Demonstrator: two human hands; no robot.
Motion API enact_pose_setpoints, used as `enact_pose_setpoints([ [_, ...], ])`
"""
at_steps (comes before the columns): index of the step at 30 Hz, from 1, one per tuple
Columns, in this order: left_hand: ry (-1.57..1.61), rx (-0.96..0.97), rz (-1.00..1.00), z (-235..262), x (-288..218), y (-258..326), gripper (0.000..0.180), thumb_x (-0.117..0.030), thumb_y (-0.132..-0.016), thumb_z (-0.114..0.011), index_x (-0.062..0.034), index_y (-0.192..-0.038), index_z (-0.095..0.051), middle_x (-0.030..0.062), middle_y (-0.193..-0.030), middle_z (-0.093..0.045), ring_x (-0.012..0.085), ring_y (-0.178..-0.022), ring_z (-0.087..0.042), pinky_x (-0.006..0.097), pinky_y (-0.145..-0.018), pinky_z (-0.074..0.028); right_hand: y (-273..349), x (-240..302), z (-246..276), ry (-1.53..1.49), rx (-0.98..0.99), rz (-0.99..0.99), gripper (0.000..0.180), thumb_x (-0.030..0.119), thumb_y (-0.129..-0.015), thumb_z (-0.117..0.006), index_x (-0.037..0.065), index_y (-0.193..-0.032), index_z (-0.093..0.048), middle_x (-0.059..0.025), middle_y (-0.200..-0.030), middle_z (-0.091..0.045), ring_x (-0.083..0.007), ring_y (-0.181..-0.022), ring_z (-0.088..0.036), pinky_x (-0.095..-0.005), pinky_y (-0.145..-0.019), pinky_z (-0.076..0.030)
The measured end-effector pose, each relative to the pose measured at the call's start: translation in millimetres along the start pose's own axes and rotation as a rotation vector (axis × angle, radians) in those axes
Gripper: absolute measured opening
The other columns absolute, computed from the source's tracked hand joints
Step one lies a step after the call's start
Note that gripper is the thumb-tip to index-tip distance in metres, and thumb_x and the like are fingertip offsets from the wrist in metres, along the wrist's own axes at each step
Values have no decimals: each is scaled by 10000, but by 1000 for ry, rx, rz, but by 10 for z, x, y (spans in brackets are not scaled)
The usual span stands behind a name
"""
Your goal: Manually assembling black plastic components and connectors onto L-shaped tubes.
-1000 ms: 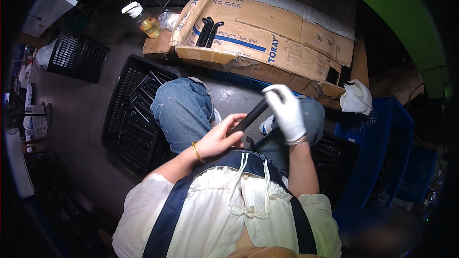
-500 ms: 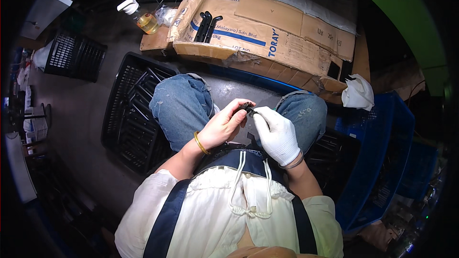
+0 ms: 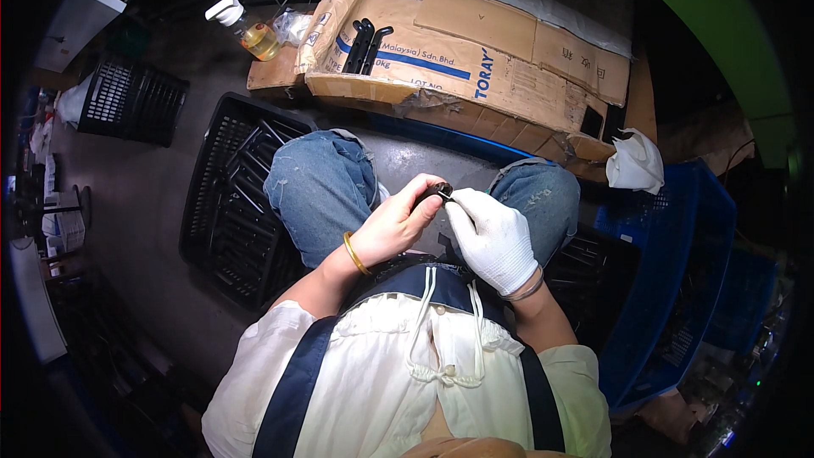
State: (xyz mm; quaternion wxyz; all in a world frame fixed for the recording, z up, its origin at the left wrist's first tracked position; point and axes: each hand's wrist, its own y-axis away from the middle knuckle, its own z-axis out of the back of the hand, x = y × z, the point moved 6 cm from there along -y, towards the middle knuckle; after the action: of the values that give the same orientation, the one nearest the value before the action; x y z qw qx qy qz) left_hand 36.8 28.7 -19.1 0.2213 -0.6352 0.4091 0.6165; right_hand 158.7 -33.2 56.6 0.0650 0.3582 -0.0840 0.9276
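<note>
In front of my lap, between my knees, my bare left hand (image 3: 397, 219) is closed around a small black plastic part (image 3: 443, 192). Most of that part is hidden by the fingers; its dark rounded end shows at the fingertips, with a small bright glint. My right hand (image 3: 496, 242), in a white knit glove, pinches at this same end with thumb and forefinger. Whether a small tool is also between the gloved fingers, I cannot tell. Several long black plastic pieces with bent ends (image 3: 365, 47) lie on the cardboard ahead.
A black crate (image 3: 192, 195) of similar black pieces stands by my left knee. Ahead is a cardboard-covered surface (image 3: 543, 89), with a white-capped bottle (image 3: 259, 41) at its left and a white glove or cloth (image 3: 634, 164) at its right corner. Blue crates (image 3: 678, 288) stand right.
The black part has turned slightly between my fingers, so its rounded end now faces up more. Both hands stay in nearly the same place.
</note>
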Motion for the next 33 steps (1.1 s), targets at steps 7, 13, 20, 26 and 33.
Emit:
enact_pose_setpoints([
  [7,-243,-51,-54,49,-65,8,221,-197,-1025,-498,-58,-1195,-517,-23,-857,-512,44,-751,-447,203,-666,-410,14,-2,-44,136,75,-26,130,251,-942,-552,128,-920,-590,-92,-754,-636,-319,-631,-654,-416,-542,-527],
  [13,-304,-37,-48,65,-69,-23,225,-199,-1021,-505,-56,-1194,-518,-14,-834,-506,49,-745,-449,216,-661,-410,9,-120,-104,105,66,-11,120,244,-939,-558,132,-904,-587,-91,-738,-635,-308,-632,-658,-403,-536,-530],
  [20,-152,8,-43,148,-65,110,278,-244,-1032,-484,-56,-1236,-497,-61,-789,-428,22,-652,-374,188,-584,-343,-96,-482,342,-168,-148,-270,128,151,-938,-580,37,-941,-639,-170,-811,-666,-305,-750,-684,-368,-616,-511],
  [26,-280,-263,-262,140,-406,-37,304,-269,-1033,-452,-26,-1206,-512,132,-1022,-583,220,-938,-583,316,-873,-451,-83,-102,-175,-562,-251,-214,306,85,-819,-747,29,-1096,-629,-98,-925,-682,-126,-766,-641,-262,-694,-514],
  [33,499,101,-40,-30,-105,24,446,-345,-986,-476,-5,-1272,-511,41,-940,-574,128,-906,-537,265,-811,-428,-215,8,-123,-727,292,-110,209,37,-903,-628,-23,-1103,-639,-67,-915,-671,-103,-761,-635,-244,-714,-507],
])
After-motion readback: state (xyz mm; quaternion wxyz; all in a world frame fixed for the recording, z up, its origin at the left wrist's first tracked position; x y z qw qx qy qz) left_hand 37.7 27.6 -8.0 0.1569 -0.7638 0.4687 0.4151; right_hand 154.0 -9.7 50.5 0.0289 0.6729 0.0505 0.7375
